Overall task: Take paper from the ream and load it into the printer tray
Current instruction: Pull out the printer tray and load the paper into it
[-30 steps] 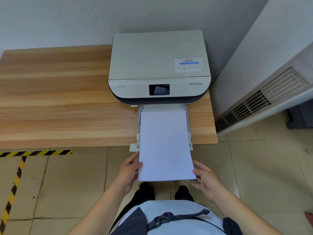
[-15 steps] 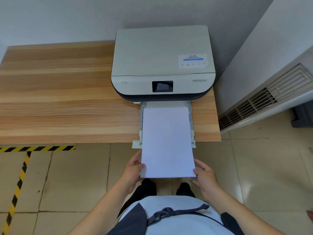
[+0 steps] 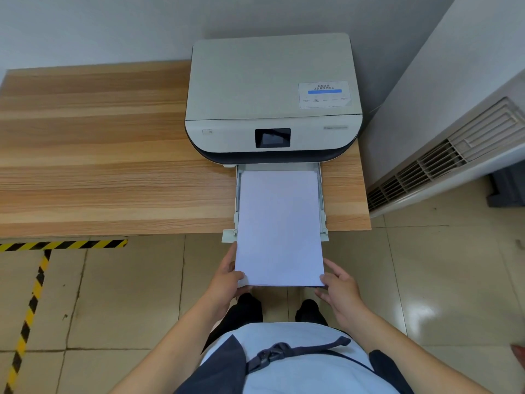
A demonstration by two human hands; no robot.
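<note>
A white and dark printer (image 3: 272, 89) stands at the right end of a wooden table (image 3: 99, 166). Its paper tray (image 3: 228, 236) is pulled out toward me, past the table's front edge. A white stack of paper (image 3: 279, 226) lies in the tray, its near end sticking out over the floor. My left hand (image 3: 227, 280) grips the stack's near left corner, thumb on top. My right hand (image 3: 338, 285) holds the near right corner. No ream is in view.
A grey wall runs behind the table. A white unit with vent grilles (image 3: 443, 157) stands close on the right of the table. Yellow-black hazard tape (image 3: 62, 245) marks the tiled floor at the left. My feet are below the paper.
The stack has slid further into the tray toward the printer, and both hands have moved forward with it. The camera has shifted slightly.
</note>
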